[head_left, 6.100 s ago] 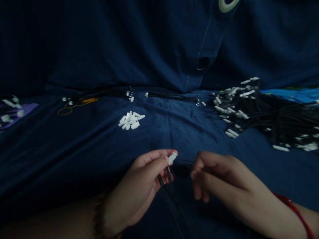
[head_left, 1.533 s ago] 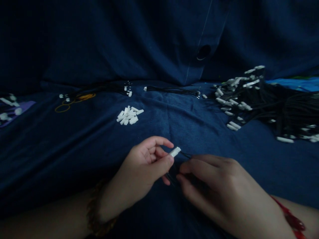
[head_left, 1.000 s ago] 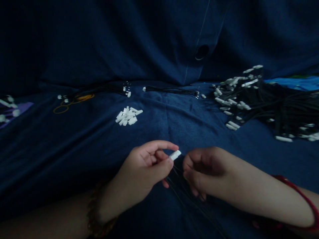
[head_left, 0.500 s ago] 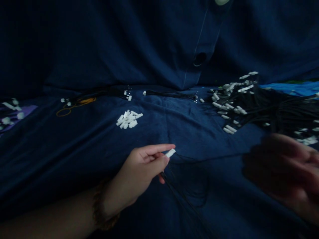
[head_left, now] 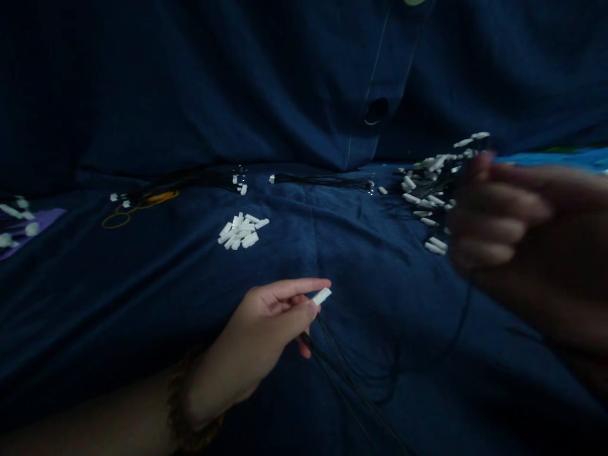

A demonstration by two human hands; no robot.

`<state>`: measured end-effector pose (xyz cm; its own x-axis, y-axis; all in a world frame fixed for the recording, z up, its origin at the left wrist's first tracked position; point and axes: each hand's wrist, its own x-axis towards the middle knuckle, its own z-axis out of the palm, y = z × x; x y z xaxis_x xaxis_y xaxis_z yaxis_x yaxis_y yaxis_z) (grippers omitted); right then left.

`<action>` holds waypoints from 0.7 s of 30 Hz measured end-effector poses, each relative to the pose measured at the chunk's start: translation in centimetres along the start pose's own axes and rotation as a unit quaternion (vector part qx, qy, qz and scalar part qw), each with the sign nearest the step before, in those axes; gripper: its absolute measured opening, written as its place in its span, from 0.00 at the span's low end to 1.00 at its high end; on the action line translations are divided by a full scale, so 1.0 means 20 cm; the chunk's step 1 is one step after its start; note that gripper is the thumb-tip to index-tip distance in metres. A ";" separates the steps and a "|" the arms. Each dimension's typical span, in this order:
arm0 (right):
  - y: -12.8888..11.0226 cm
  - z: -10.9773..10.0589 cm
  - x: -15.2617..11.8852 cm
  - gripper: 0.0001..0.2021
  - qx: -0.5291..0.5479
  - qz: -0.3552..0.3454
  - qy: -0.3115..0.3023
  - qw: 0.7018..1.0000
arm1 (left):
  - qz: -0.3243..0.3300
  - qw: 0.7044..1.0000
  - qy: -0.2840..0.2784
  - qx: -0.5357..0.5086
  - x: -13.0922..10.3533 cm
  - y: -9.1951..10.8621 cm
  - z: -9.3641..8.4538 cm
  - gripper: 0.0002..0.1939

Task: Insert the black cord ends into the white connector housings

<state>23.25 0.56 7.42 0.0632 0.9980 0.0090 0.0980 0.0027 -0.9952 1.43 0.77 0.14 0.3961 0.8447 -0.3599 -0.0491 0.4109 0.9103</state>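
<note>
My left hand (head_left: 270, 329) pinches a small white connector housing (head_left: 322, 296) between thumb and fingers. Several thin black wires (head_left: 342, 380) trail from that same hand down toward the lower middle. At the right, my right hand (head_left: 503, 221) is raised, its fingers curled and somewhat blurred. A single black wire (head_left: 464, 320) hangs from beneath it and sags toward the cloth; the fingertips' exact grip on it is hidden.
Dark blue cloth (head_left: 190, 266) covers the work surface. A small heap of white housings (head_left: 244, 230) lies left of centre. Behind it are bundled black wires (head_left: 323, 181) and yellow rubber bands (head_left: 116, 220). Wires with white connectors (head_left: 427, 196) are piled at right, partly behind my right hand.
My right hand has moved up and leftward, now in front of the wire pile. The wire that stretched nearly straight between the hands now hangs slack. The left hand keeps its pinch.
</note>
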 end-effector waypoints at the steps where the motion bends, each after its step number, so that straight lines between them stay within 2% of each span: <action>1: 0.02 0.08 -0.03 0.13 0.037 0.032 -0.033 0.998 | -0.009 0.999 -0.005 -0.031 0.00 0.00 0.00 0.12; 2: 0.06 0.15 -0.06 0.09 0.053 0.059 -0.075 0.994 | -0.019 0.998 -0.014 -0.064 0.00 0.00 0.00 0.11; 3: 0.10 0.20 -0.09 0.09 0.078 0.104 -0.146 0.981 | -0.029 0.995 -0.026 -0.097 -0.01 0.00 0.00 0.10; 4: 0.13 0.24 -0.12 0.09 0.060 0.135 -0.181 0.972 | -0.038 0.991 -0.039 -0.124 -0.01 0.00 0.00 0.10; 6: 0.20 0.27 -0.17 0.07 0.007 0.137 -0.225 0.965 | -0.049 0.984 -0.064 -0.158 -0.02 0.01 0.00 0.10; 11: 0.24 0.25 -0.20 0.04 -0.165 0.041 -0.209 0.963 | -0.058 0.984 -0.063 -0.156 -0.03 0.01 0.01 0.10; 15: 0.25 0.26 -0.18 0.05 -0.173 0.020 -0.215 0.961 | -0.054 0.989 -0.057 -0.126 -0.03 0.01 0.02 0.11; 21: 0.27 0.27 -0.18 0.02 -0.226 -0.049 -0.186 0.955 | -0.033 0.993 -0.055 -0.098 -0.03 0.01 0.02 0.12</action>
<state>18.27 -2.68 1.50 -0.3165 0.9484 -0.0195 0.5101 0.1528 -0.8464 1.47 0.25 0.57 0.5023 0.7748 -0.3838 -0.1924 0.5329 0.8240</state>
